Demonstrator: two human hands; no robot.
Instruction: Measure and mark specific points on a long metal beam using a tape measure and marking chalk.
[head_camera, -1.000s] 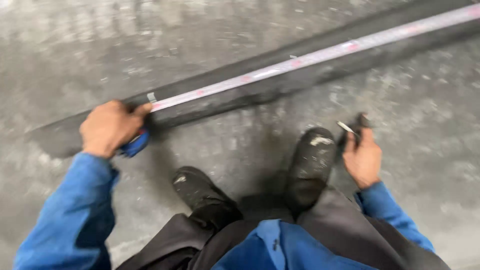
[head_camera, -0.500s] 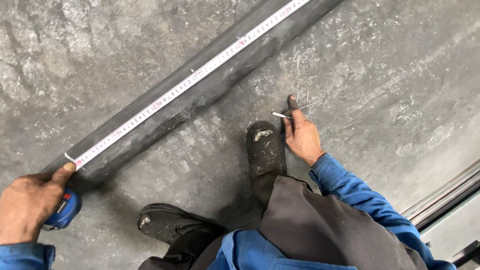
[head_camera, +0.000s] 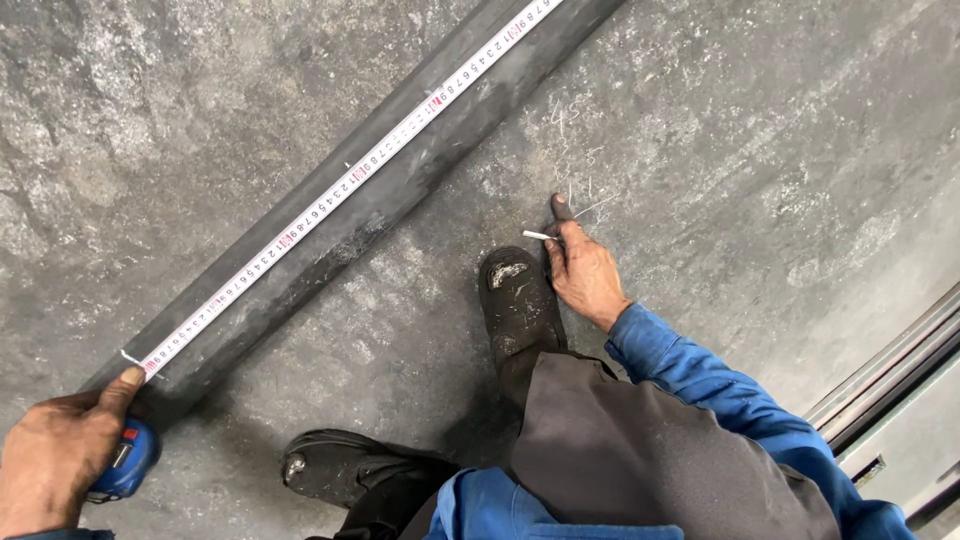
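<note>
A long dark metal bar (head_camera: 400, 190) lies diagonally on the concrete floor. A white measuring tape blade (head_camera: 340, 185) is stretched along its top. My left hand (head_camera: 55, 450) at the lower left grips the blue tape measure case (head_camera: 128, 462), with the thumb pressing the tape at the bar's near end. My right hand (head_camera: 585, 270) rests on the floor beside my right boot (head_camera: 520, 300), holding a short white chalk stick (head_camera: 538, 236), index finger pointing at faint chalk marks (head_camera: 578, 160) on the floor.
My left boot (head_camera: 340, 470) is planted lower down, with grey apron and blue sleeves over it. A metal rail or door track (head_camera: 890, 380) runs along the right edge. Rough grey concrete (head_camera: 780, 150) surrounds everything.
The view has swung left and steadied, so the bar now runs steeper. My left hand ends up at the lower left corner. My right hand has settled with a finger on the floor.
</note>
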